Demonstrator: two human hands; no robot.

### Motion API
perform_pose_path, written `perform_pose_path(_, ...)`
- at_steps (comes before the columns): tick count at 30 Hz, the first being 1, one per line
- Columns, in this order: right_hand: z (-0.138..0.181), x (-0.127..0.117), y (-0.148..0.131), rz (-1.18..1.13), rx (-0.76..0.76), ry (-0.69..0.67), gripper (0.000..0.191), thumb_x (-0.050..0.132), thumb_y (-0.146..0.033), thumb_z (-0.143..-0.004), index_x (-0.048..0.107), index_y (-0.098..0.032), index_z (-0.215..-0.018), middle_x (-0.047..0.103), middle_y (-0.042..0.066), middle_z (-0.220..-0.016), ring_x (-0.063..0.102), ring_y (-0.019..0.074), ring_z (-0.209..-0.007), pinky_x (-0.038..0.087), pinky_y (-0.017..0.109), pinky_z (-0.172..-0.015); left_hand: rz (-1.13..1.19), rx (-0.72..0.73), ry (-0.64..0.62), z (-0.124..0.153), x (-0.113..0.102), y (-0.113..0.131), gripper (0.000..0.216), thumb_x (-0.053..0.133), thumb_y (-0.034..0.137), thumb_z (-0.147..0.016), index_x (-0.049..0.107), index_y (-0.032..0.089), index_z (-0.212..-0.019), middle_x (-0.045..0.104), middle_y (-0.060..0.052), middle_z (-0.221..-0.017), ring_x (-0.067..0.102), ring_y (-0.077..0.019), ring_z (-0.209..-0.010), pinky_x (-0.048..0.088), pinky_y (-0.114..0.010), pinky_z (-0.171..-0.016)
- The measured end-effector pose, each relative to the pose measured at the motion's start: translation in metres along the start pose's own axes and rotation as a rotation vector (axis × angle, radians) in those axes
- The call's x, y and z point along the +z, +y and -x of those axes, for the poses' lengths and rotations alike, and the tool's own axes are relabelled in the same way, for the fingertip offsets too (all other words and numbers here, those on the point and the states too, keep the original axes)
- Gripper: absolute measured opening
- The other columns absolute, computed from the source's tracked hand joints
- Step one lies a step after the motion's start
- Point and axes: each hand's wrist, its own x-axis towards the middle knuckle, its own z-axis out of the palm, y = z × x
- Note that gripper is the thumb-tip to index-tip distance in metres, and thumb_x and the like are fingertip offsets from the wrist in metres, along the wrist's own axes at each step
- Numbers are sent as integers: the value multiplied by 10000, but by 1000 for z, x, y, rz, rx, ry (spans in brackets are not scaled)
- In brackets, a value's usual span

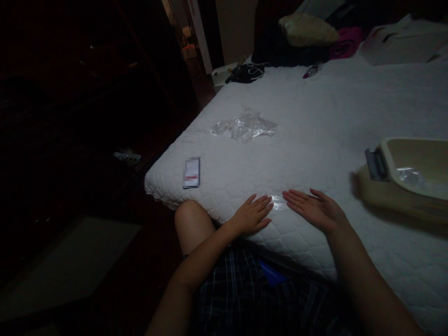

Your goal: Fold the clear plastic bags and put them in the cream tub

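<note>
A small clear plastic bag (279,203) lies flat near the front edge of the white quilted mattress (308,158). On its left side, my left hand (252,214) rests palm down with the fingers spread and their tips at the plastic. From the right, my right hand (315,210) reaches in, fingers stretched out and thumb apart, its fingertips at the plastic's other side. Neither hand grips anything. Farther back on the mattress is a crumpled heap of clear plastic (245,127).
A beige plastic bin (371,186) with a grey handle and clear plastic inside stands at right. A blurred phone-like object (192,172) lies near the left corner. At the back are a filled yellowish bag (308,30), a pink roll (346,43) and a white box (402,44).
</note>
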Motion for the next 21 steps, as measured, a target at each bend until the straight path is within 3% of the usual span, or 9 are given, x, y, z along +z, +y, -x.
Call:
perform_pose_path(10,23,-33,-10,-25,31,167,576,208,-484,-874,553,-144,-1184,505,203,-1326,472,290,-1233,363,582,-981,11,-12,-24,1,-3,0,522,295,439,-945,333,144,-1374,326,-109,-1469,228,-190,-1389,175,-415,-1140)
perform_pose_path(21,26,-26,-5,57,-57,208,534,165,-451,-904,541,-187,-1177,486,152,-1358,460,262,-1236,363,559,-1010,-8,-29,-5,1,0,1,539,336,442,-930,331,142,-1378,315,-108,-1475,185,-205,-1402,188,-427,-1137)
